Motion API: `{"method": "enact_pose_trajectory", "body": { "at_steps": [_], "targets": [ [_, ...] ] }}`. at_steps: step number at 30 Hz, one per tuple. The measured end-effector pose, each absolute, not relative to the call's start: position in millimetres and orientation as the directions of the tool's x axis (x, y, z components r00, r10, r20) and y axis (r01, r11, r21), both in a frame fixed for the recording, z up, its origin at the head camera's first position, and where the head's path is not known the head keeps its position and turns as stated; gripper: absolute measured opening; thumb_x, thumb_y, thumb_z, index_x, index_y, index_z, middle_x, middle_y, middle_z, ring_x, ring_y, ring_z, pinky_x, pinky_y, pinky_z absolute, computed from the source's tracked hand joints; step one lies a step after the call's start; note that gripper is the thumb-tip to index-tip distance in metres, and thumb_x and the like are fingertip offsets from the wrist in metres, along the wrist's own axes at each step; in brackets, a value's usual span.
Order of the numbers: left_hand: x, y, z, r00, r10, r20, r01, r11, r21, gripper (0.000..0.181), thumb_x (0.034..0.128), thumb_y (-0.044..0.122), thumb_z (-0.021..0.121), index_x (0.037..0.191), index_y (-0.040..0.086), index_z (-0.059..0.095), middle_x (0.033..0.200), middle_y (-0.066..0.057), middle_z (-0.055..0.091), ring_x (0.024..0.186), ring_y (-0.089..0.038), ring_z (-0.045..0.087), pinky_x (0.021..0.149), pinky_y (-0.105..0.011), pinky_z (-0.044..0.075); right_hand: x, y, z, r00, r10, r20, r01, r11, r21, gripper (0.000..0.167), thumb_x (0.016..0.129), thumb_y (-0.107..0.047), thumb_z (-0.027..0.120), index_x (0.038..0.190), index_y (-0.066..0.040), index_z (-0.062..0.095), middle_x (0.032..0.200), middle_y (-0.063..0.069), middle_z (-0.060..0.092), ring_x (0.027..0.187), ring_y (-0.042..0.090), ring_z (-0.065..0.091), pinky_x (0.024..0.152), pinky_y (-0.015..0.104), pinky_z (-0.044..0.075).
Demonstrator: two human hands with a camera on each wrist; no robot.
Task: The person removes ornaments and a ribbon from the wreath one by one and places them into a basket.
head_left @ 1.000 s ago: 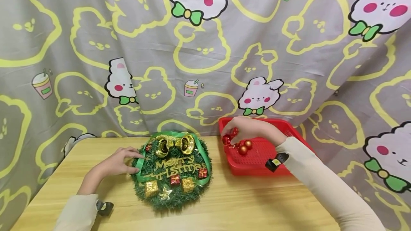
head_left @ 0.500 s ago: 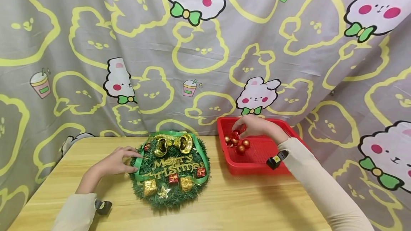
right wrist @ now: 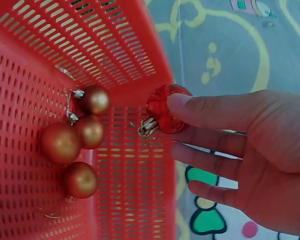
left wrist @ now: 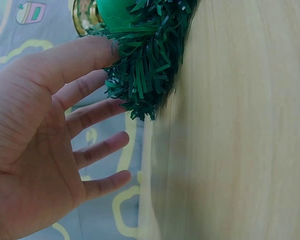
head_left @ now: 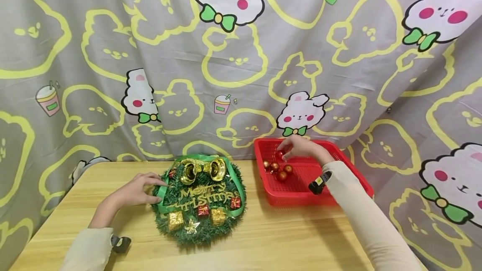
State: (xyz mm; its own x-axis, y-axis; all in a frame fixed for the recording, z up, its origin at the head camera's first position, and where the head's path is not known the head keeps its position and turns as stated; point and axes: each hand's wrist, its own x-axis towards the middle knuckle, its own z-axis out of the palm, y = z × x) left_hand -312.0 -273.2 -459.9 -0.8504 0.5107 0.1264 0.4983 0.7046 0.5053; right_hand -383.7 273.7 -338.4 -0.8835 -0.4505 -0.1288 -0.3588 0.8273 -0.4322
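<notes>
head view: the wreath (head_left: 203, 179) lies lower centre, the left hand (head_left: 137, 189) at its left edge, the right hand (head_left: 299, 147) over the red basket (head_left: 312, 199) at lower right. left wrist view: the left hand is spread wide, thumb touching the wreath, upper centre. right wrist view: the right hand pinches a red bauble (right wrist: 161, 109) near centre, gold baubles (right wrist: 90, 132) at left.

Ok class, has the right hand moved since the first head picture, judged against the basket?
Yes: the right hand, pinching a red ornament, has shifted rightward, away from the left side of the red basket.
</notes>
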Motion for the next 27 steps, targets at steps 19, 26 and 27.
{"method": "enact_pose_trajectory", "body": {
  "at_steps": [19,26,27],
  "targets": [
    [-314,-274,-462,-0.843,0.522,0.128,0.507,0.694,0.512,0.050,0.0810,0.034,0.084,0.125,0.013,0.072,0.140,-0.029,0.054,0.123,-0.051,0.046,0.095,-0.076,0.041,-410,285,-369,-0.934,-0.349,-0.075,-0.252,0.794,-0.553,0.033,0.091,-0.013,0.076,0.120,0.003,0.071,0.106,0.015,0.076,0.098,0.023,0.069,0.089,0.039,0.058],
    [-315,-275,-463,-0.839,0.527,0.134,0.514,0.688,0.513,0.050,0.0809,0.034,0.084,0.124,0.013,0.072,0.139,-0.029,0.055,0.122,-0.051,0.046,0.095,-0.075,0.042,-413,292,-378,-0.948,-0.306,-0.085,-0.197,0.777,-0.598,0.035,0.091,-0.019,0.076,0.118,0.003,0.071,0.112,0.015,0.072,0.107,0.028,0.062,0.096,0.044,0.053],
    [-315,-275,-463,-0.839,0.528,0.135,0.515,0.687,0.513,0.050,0.0809,0.034,0.084,0.124,0.013,0.072,0.139,-0.029,0.055,0.122,-0.050,0.046,0.095,-0.075,0.042,-414,293,-380,-0.952,-0.292,-0.094,-0.179,0.777,-0.603,0.035,0.092,-0.019,0.076,0.119,0.004,0.071,0.113,0.016,0.073,0.110,0.029,0.063,0.100,0.047,0.052]
  ]
}}
